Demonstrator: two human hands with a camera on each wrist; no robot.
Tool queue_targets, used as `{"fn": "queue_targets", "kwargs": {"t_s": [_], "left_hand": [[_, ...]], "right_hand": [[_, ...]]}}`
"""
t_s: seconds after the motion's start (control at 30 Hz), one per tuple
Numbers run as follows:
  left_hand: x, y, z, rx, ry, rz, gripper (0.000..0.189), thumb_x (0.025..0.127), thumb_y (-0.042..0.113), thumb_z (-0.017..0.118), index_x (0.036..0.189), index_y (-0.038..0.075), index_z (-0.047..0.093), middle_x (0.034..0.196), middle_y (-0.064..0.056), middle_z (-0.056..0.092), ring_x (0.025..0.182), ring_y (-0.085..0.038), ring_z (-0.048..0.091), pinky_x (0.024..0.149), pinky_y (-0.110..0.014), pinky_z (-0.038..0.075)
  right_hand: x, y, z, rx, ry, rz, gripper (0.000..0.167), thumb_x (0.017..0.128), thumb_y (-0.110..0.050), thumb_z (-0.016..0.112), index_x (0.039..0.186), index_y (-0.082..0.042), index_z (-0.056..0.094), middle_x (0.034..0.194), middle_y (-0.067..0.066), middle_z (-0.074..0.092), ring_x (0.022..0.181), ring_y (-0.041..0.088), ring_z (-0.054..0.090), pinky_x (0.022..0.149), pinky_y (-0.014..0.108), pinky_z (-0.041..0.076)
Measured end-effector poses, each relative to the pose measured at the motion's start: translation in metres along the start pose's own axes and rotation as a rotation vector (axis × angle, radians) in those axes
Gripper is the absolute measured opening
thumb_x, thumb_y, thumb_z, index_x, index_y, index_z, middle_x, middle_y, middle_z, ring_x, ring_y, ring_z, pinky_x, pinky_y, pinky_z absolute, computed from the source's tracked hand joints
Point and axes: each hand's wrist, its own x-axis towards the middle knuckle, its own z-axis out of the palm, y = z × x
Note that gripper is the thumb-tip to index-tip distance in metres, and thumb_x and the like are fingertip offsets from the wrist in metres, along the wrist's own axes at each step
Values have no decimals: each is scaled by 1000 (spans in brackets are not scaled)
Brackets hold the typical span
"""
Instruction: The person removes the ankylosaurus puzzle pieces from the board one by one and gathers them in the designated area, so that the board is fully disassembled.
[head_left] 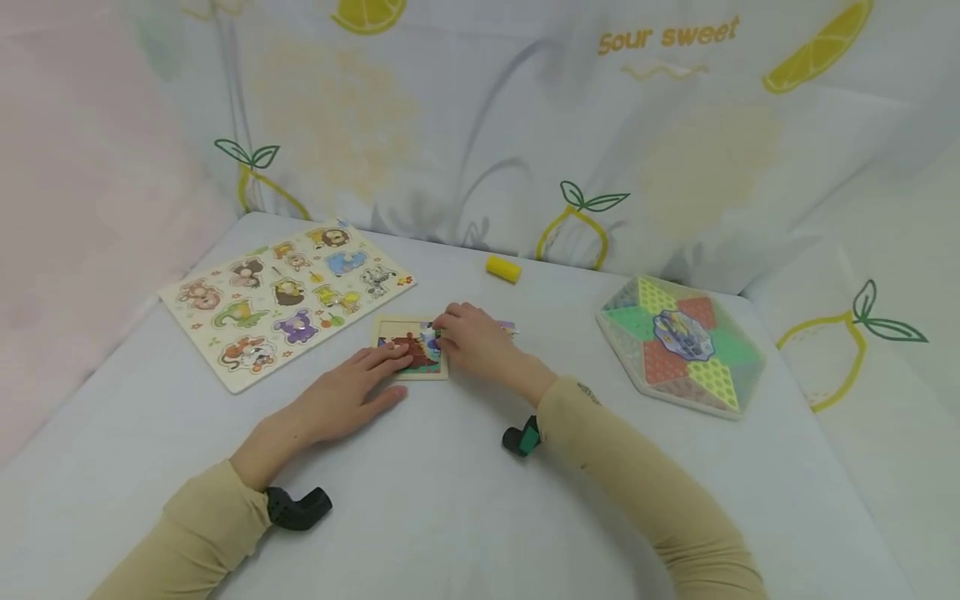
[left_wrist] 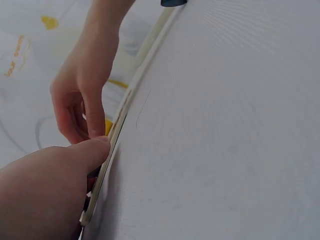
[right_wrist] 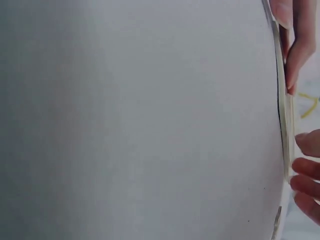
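A small wooden jigsaw puzzle (head_left: 412,376) with a pale frame and a colourful picture lies flat at the middle of the table. My left hand (head_left: 337,400) rests on its left part, fingers stretched out over the picture. At its right edge my right hand (head_left: 480,346) pinches a small puzzle piece (head_left: 438,333), mostly covered by the fingertips. Behind the right hand, a purple and white item (head_left: 509,327) shows in part. In the left wrist view the left thumb (left_wrist: 92,152) lies on the frame's edge, close to the right hand's fingertips.
A wooden animal peg board (head_left: 258,304) lies at the left. On the right is a hexagonal box (head_left: 678,346) with coloured triangles. A yellow cylinder (head_left: 503,268) lies near the back, before a lemon-printed cloth (head_left: 480,125). The table (head_left: 442,500) has a white cover.
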Motion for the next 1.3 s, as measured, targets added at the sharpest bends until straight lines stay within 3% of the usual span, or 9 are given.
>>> {"fn": "queue_targets", "kwargs": {"t_s": [0.23,0.4,0.47,0.73,0.87,1.1,1.3], "left_hand": [[1,5,-1,40,48,38,51,103,41,54,145,13,53,149,-13,49,138,-37,44,112,-57,38],[1,7,0,97,41,57,50,104,43,50,148,19,51,147,-15,50,140,-45,38,113,-61,35],[2,7,1,107,42,65,50,104,42,50,149,20,50,146,-14,49,140,-42,38,112,-60,36],[2,9,2,36,12,89,59,103,43,51,152,12,43,160,-7,36,149,-33,30,119,-53,30],[3,9,2,23,-3,78,59,104,44,50,154,14,41,161,-6,35,150,-32,29,120,-53,29],[3,9,2,20,-5,114,59,103,40,53,154,13,40,162,-6,34,150,-31,28,120,-53,28],[3,10,2,6,-7,113,60,103,41,53,155,15,39,162,-5,33,150,-32,28,120,-54,28]], "right_hand": [[9,5,5,140,-11,23,29,100,-18,63,126,-7,67,121,6,60,109,20,56,99,33,49],[13,0,4,148,-34,28,31,100,-16,62,128,-5,67,119,8,57,106,21,53,94,34,48],[14,-2,3,139,-42,35,31,100,-15,62,129,-5,67,119,8,58,105,21,53,93,33,48],[22,-6,2,124,-38,50,30,98,-15,65,126,-6,70,116,9,60,104,23,55,92,34,48],[21,-6,5,132,-23,58,31,97,-17,67,127,-6,69,117,9,59,107,24,55,95,34,48],[15,-3,13,241,26,113,30,97,-20,67,126,-11,70,118,6,57,110,22,52,96,36,46],[14,-3,16,217,44,102,27,97,-20,67,123,-11,67,119,8,55,109,24,51,93,40,46]]}}
